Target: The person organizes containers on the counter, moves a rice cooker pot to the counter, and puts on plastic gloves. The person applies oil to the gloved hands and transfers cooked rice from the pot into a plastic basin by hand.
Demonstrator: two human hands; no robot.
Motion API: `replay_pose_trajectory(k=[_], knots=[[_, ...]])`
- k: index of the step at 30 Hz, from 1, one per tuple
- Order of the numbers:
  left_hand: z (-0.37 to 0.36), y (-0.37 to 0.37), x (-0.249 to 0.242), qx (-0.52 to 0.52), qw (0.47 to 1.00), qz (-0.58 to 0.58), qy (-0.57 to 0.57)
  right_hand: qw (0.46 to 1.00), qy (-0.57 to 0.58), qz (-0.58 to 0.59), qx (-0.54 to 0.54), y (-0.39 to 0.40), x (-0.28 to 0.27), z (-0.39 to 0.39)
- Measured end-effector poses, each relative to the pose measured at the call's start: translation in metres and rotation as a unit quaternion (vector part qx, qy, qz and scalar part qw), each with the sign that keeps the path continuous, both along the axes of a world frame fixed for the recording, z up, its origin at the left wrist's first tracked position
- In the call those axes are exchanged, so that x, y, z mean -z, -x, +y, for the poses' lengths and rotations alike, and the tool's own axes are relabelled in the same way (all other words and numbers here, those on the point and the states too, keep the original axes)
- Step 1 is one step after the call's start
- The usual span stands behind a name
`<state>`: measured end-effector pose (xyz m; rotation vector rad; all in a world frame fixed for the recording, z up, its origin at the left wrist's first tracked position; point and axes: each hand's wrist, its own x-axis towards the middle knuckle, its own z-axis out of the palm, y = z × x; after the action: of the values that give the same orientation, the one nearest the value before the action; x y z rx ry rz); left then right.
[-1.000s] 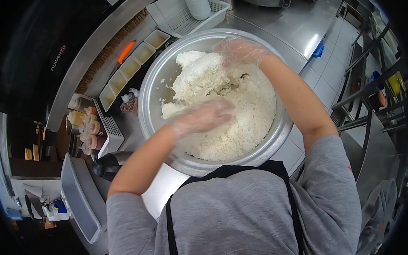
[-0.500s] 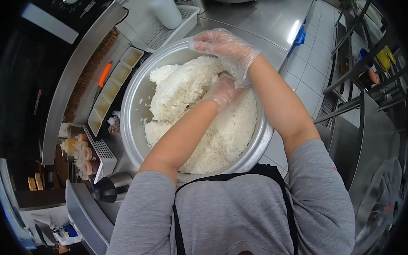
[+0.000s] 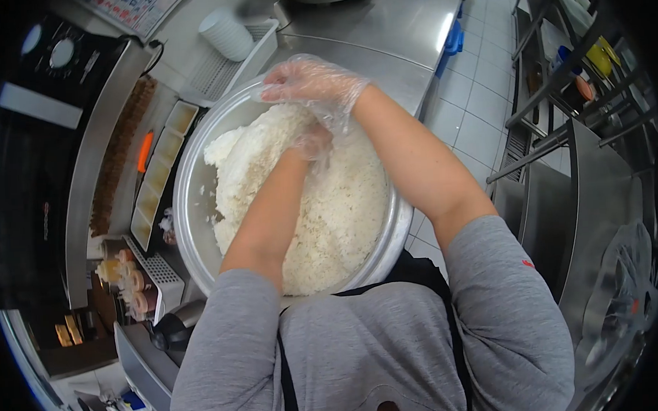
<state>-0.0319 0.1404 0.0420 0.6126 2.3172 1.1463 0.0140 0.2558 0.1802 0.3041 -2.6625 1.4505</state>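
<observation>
A large round metal pot (image 3: 186, 204) holds white rice (image 3: 340, 212), heaped in a big clump on its left side. My left hand (image 3: 313, 144), in a clear plastic glove, is down in the rice beside the clump; its fingers are partly hidden and blurred. Over the pot's far rim is my right hand (image 3: 305, 80), also in a clear loose glove, with its fingers curled above the top of the clump. What the right fingers hold, if anything, cannot be made out.
Stacked white bowls (image 3: 226, 35) stand in a white basket (image 3: 253, 58) beyond the pot. To the left are a tray of small compartments (image 3: 159, 172), an orange-handled tool (image 3: 144, 151), sauce bottles (image 3: 130, 284) and a black appliance (image 3: 30, 167). Metal racks (image 3: 561, 133) stand at right.
The view has shifted, so the pot and both arms appear further left. My left hand has moved slightly relative to the rice clump, and the right hand's fingers are more curled.
</observation>
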Motion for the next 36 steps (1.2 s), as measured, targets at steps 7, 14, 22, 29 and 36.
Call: replay_pose_trajectory(k=[7, 14, 22, 29, 36], knots=[[-0.031, -0.047, -0.079, -0.088, 0.958, -0.224, -0.158, 1.000, 0.021, 0.012, -0.012, 0.004, -0.001, 0.005], [-0.044, -0.035, -0.169, 0.300, 0.927, -0.207, 0.087, 0.995, 0.101, 0.005, -0.027, -0.021, -0.016, 0.002], [-0.080, -0.111, -0.189, 0.301, 0.875, 0.246, 0.289, 0.999, 0.038, 0.000, -0.030, -0.025, -0.014, -0.004], [-0.181, -0.146, -0.143, 0.202, 0.889, 0.303, 0.278, 0.999, -0.003, 0.012, -0.040, -0.010, -0.002, -0.012], [-0.155, -0.196, -0.132, 0.206, 0.799, 0.469, 0.314, 0.998, -0.027, -0.013, -0.054, -0.021, -0.012, -0.034]])
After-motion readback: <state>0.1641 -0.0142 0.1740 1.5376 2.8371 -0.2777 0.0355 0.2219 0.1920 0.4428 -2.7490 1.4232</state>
